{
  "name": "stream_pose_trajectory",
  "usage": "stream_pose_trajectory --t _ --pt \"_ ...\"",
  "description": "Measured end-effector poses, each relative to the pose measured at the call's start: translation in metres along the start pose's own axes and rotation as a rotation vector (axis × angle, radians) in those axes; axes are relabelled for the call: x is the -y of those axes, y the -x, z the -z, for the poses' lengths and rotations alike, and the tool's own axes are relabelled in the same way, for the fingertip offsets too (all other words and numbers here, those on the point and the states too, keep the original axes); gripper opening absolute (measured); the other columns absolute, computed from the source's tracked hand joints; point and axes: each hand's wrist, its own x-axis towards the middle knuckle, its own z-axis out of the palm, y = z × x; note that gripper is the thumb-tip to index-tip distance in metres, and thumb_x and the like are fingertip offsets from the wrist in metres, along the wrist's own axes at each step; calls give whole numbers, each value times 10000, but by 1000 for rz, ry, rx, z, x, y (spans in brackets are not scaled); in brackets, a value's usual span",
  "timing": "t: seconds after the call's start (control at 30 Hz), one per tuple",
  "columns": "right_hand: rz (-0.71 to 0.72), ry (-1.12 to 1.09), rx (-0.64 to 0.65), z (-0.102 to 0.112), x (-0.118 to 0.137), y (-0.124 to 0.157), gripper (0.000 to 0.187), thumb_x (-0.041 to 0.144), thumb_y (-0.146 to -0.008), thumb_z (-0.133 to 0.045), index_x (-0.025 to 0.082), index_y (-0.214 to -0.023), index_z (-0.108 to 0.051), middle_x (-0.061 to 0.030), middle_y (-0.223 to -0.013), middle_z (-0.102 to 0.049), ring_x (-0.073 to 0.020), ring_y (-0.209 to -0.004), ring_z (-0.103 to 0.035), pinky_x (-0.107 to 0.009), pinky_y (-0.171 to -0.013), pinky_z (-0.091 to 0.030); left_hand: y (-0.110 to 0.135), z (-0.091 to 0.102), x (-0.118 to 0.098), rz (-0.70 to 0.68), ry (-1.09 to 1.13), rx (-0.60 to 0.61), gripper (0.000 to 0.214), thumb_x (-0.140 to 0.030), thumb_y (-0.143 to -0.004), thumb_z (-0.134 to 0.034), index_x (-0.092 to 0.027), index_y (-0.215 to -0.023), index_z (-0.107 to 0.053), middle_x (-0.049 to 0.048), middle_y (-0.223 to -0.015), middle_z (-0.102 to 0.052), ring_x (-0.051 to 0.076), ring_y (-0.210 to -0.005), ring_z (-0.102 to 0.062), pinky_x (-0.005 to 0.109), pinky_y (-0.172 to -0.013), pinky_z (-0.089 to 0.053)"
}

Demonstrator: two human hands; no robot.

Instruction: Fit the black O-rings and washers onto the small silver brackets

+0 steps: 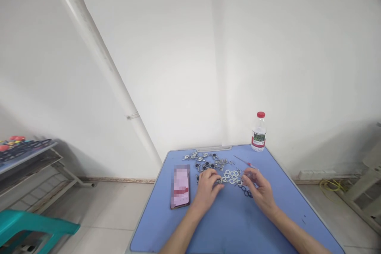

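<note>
My left hand (pixel 207 189) is curled at the near edge of the small parts, with thumb and fingers closed on a small grey metal part (pixel 219 181). Opposite it, my right hand (pixel 259 190) has thumb and fingertips pinched; whatever is between them is too small to make out. Flat silver metal plates (pixel 231 175) with round holes lie between the two hands. Black rubber rings (pixel 246 191) rest beside my right thumb. Farther back are small metal pins (pixel 222 162), black round-headed parts (pixel 207 164) and several silver assemblies (pixel 195 156).
A phone (pixel 180 186) lies left of my left hand on the blue table (pixel 226 226). Behind the parts is a red-handled screwdriver (pixel 248 164). A red-capped bottle (pixel 258 135) stands at the back right corner, by the wall. A teal stool (pixel 38 226) is at lower left.
</note>
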Motion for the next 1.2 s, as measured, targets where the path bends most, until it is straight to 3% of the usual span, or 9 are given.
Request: stream_pose_trajectory --t 0.13,0.27,0.5,0.7,0.83,0.93,1.03,1.2 --pt "12 -16 -23 2 -2 -2 189 352 -912 -579 192 -1011 -582 -18 -763 -595 -149 -602 -585 -286 -567 -580 -14 11 22 137 -49 -77 123 -227 -871 -559 -206 -969 -631 84 -1269 -542 264 -1224 -467 491 -1035 -341" --pt "35 10 -26 2 -2 -2 193 363 -913 -576 189 -994 -592 -21 -747 -603 -146 -588 -576 -278 -549 -568 -24 16 41 294 -94 51 150 -274 -873 -549 -206 -974 -636 95 -1385 -484 290 -1370 -334 516 -1106 -249" --pt "24 24 -17 5 -1 -6 215 387 -917 -564 186 -985 -589 -3 -710 -585 -132 -547 -548 -258 -514 -538 -21 15 50 293 -72 119 166 -264 -876 -523 -202 -976 -640 95 -1325 -555 281 -1388 -332 477 -1107 -297" --pt "54 56 15 5 4 -6 175 360 -932 -541 194 -975 -573 -4 -706 -585 -131 -536 -531 -253 -501 -501 -6 11 36 282 -2 135 171 -254 -872 -518 -196 -976 -641 98 -1355 -530 273 -1404 -311 457 -1119 -297" --pt "55 68 22 6 5 -5 171 358 -933 -541 195 -970 -571 -7 -709 -587 -130 -533 -525 -252 -497 -490 -4 15 24 245 7 134 173 -291 -873 -528 -212 -963 -653 92 -1324 -552 263 -1352 -389 440 -1070 -361" --pt "56 74 32 6 4 -5 172 357 -937 -534 193 -975 -568 2 -685 -568 -130 -528 -515 -251 -498 -478 -14 30 25 222 -178 104 213 -321 -884 -519 -219 -997 -668 82 -1254 -583 245 -1193 -515 409 -992 -421" --pt "56 81 44 6 4 -4 172 355 -937 -531 192 -980 -566 0 -694 -572 -131 -538 -518 -249 -504 -470 -33 51 37 270 -299 96 244 -280 -882 -512 -215 -1054 -671 71 -1133 -622 259 -1119 -514 436 -971 -394" --pt "78 95 61 5 1 -3 160 343 -941 -521 198 -995 -560 3 -698 -574 -128 -551 -527 -243 -533 -474 -58 63 58 311 -450 204 203 -179 -841 -556 -227 -952 -720 59 -1078 -663 266 -1073 -519 413 -957 -344"
